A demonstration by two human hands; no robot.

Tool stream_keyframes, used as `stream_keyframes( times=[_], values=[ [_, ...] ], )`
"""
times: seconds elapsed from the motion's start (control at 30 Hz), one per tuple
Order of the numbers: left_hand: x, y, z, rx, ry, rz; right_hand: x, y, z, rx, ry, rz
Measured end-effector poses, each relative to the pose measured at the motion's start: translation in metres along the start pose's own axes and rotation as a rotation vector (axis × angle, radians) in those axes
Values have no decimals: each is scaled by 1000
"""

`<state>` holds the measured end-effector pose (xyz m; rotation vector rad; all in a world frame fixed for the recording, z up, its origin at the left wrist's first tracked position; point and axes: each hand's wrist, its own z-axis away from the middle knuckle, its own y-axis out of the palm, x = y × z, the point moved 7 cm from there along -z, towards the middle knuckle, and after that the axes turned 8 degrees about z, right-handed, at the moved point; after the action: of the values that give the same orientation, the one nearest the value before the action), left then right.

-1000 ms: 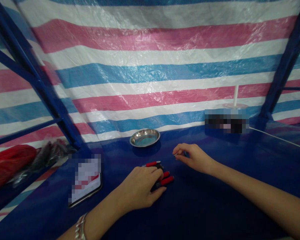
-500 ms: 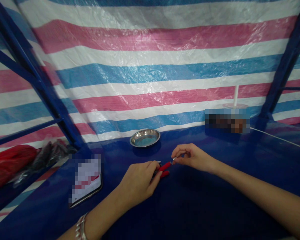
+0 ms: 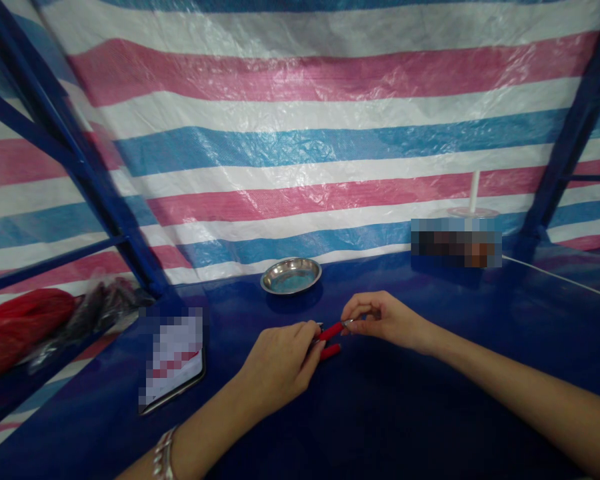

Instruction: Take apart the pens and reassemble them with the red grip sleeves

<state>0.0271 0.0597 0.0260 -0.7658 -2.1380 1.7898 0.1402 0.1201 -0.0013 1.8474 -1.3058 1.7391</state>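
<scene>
My left hand (image 3: 285, 353) is closed around the red-handled pliers (image 3: 331, 331). Their two red handles stick out to the right of my fingers, spread apart, while the head is mostly covered by the hand. Just past the end of the upper handle, my right hand (image 3: 380, 320) pinches a small silvery metal piece (image 3: 348, 323) between thumb and fingertips. That piece meets the handle's end; its exact shape is too small to make out. Both hands are over the dark blue tabletop (image 3: 390, 413).
Behind my hands sits a shallow metal dish (image 3: 291, 277). A phone (image 3: 175, 363), partly blurred, lies to the left. Back right is a pixelated object (image 3: 455, 243) near a white upright rod (image 3: 474, 190). A red plastic bag (image 3: 25, 327) rests on a side ledge. Striped sheeting hangs behind.
My right hand has shifted slightly down, and the metal piece now sits against the end of the upper handle. The left hand keeps its grip in nearly the same place.
</scene>
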Motion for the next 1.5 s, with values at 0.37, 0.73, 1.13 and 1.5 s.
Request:
stream_keyframes(
  times=[0.37,0.73,1.13,1.5],
  values=[
    [-1,2,0,13,22,-11,3,-1,0,-38,1,78],
    [1,2,0,-11,11,-12,2,0,0,-60,20,142],
    [1,4,1,-54,32,0,-8,4,0,-47,58,-6],
    [3,6,1,-67,10,6,-5,7,0,-27,32,77]
  ],
)
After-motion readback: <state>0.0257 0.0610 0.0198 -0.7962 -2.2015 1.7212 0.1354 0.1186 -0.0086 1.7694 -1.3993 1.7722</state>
